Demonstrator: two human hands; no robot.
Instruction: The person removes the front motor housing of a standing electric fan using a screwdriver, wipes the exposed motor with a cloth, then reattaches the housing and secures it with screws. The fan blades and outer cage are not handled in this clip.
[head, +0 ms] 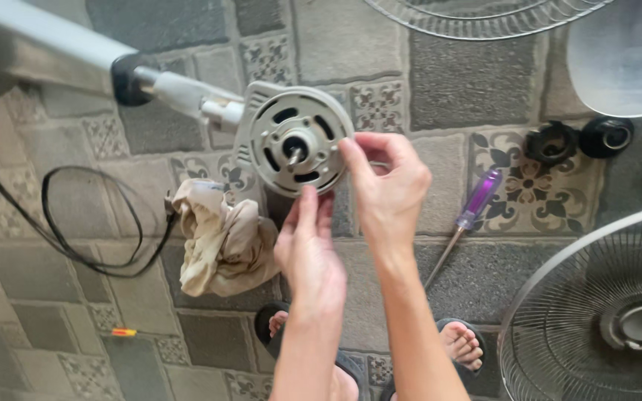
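Both hands on fan motor housing (293, 141), which sits just above them at the end of the white stand pole (53, 44). Left hand (308, 249): fingers straight, together, tips against lower rim. Right hand (389, 186): thumb and forefinger pinched at right rim. Crumpled cloth (221, 241) left of left hand; purple-handled screwdriver (469, 215) right of right hand.

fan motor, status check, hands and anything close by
Left hand fingertips on fan motor lower rim. Right hand pinching its right edge. Rag just left, screwdriver right, both apart.
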